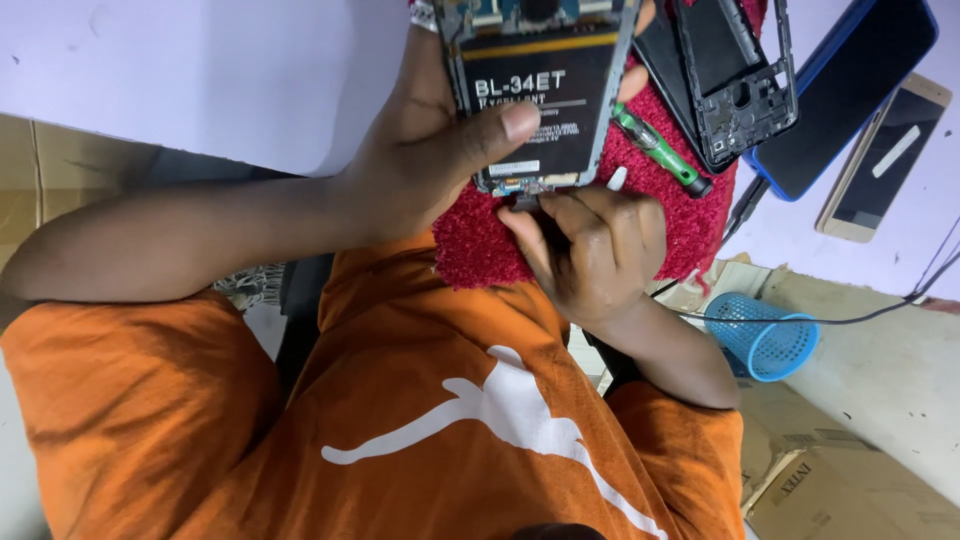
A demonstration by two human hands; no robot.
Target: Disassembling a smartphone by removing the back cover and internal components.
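My left hand grips an opened phone whose back is off, showing its black battery. The thumb presses across the battery's lower part. My right hand is curled just below the phone's bottom edge. It pinches a small tool with a white tip against the connector area there. Both hands work over a red cloth lying on the white table. How far the tool reaches into the phone is hidden by my fingers.
A green screwdriver lies on the cloth beside a black phone frame. Farther right lie a blue-cased phone and a gold phone. A blue basket, a black cable and cardboard boxes are on the floor.
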